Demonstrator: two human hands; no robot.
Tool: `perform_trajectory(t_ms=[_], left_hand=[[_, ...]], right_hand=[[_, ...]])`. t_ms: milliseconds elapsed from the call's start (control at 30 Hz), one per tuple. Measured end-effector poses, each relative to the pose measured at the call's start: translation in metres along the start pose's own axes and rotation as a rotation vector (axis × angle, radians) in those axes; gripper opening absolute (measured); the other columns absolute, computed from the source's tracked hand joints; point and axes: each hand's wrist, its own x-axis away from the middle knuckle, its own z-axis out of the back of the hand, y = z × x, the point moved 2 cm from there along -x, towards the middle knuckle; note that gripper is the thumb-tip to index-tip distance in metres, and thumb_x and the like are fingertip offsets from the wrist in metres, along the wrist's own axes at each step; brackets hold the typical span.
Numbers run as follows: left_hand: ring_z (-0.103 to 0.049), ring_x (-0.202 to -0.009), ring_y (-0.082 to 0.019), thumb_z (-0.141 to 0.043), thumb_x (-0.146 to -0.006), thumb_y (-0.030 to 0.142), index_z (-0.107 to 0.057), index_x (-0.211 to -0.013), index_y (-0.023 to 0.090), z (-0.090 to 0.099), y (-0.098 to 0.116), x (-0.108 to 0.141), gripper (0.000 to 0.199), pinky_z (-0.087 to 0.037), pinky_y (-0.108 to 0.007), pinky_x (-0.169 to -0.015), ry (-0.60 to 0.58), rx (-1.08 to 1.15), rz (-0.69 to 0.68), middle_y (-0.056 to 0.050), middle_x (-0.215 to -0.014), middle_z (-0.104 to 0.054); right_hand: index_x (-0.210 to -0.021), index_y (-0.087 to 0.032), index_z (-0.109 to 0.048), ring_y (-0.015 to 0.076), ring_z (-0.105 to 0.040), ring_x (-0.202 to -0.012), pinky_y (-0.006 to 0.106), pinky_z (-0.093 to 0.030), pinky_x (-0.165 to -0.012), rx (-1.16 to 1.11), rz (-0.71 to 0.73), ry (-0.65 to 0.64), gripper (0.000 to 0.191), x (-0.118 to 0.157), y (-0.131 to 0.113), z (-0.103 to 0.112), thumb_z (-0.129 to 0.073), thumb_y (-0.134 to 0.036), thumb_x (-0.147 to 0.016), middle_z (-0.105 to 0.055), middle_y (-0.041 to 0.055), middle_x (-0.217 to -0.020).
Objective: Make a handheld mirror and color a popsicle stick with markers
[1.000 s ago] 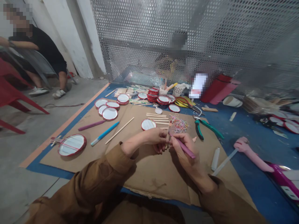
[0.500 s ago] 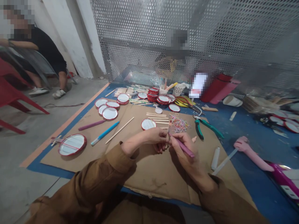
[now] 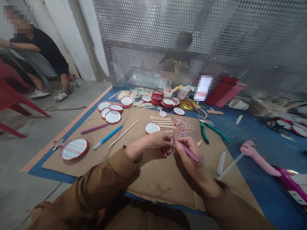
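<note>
My left hand [image 3: 163, 143] is closed round a flat wooden craft stick [image 3: 174, 129], held upright with its upper part coloured pinkish. In my right hand [image 3: 189, 156] is a purple marker [image 3: 189, 151], gripped like a pen with its tip against the stick. Just behind my hands lie several plain craft sticks [image 3: 163, 122], a red-rimmed round lid [image 3: 152, 127] and a heap of coloured rubber bands [image 3: 184, 127]. A blue marker [image 3: 107, 137], a purple cap or pen [image 3: 94, 128] and a thin wooden stick [image 3: 123, 134] rest to the left.
Cardboard [image 3: 148, 179] covers part of the blue table [image 3: 259, 172]. At left lies a round banjo-like piece [image 3: 74, 149]; more lids [image 3: 113, 117] are behind it. Green-handled pliers [image 3: 213, 130] and a pink glue gun [image 3: 261, 156] lie right. A person [image 3: 45, 48] sits at far left.
Almost nothing differs. Both hands keep the same place and grip, with the marker tip still at the stick.
</note>
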Motion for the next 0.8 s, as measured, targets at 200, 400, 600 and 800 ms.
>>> perform_trajectory(t_ms=[200,400,600,800], left_hand=[[-0.063,-0.046,-0.011,-0.059,-0.091,0.033,-0.053,-0.074,0.015,-0.001,0.0018,0.0016,0.026,-0.051,-0.02,-0.047,0.002,0.013,0.001,0.005,-0.052,-0.061],[-0.062,-0.046,-0.011,-0.051,-0.094,0.02,-0.056,-0.073,0.015,-0.001,0.0014,0.0001,0.022,-0.052,-0.023,-0.05,0.009,-0.007,0.01,0.005,-0.05,-0.061],[-0.063,-0.046,-0.011,-0.056,-0.093,0.029,-0.055,-0.073,0.015,-0.0009,0.0014,-0.0003,0.024,-0.052,-0.021,-0.05,0.0,0.01,0.01,0.005,-0.051,-0.061],[-0.062,-0.043,-0.01,-0.051,-0.095,0.019,-0.054,-0.071,0.015,-0.0024,0.0041,0.0014,0.024,-0.051,-0.02,-0.047,0.024,0.019,0.019,0.005,-0.051,-0.06]], right_hand=[[-0.088,-0.025,-0.062,0.0235,-0.066,-0.081,0.059,0.02,-0.111,-0.021,-0.01,0.006,0.018,-0.0005,-0.0032,0.0001,-0.053,-0.041,-0.087,-0.073,0.0017,-0.084],[-0.085,-0.025,-0.06,0.0209,-0.067,-0.076,0.066,0.021,-0.107,-0.005,0.018,-0.003,0.018,0.0006,-0.004,0.0006,-0.052,-0.041,-0.088,-0.071,-0.0015,-0.081],[-0.091,-0.026,-0.06,0.0222,-0.068,-0.083,0.063,0.022,-0.108,0.01,0.045,0.011,0.02,0.0018,0.0013,-0.0013,-0.052,-0.044,-0.09,-0.073,0.0001,-0.088],[-0.083,-0.025,-0.06,0.0195,-0.065,-0.071,0.063,0.017,-0.11,-0.006,0.004,0.028,0.02,0.0017,-0.0037,0.0015,-0.053,-0.042,-0.089,-0.071,-0.002,-0.076]])
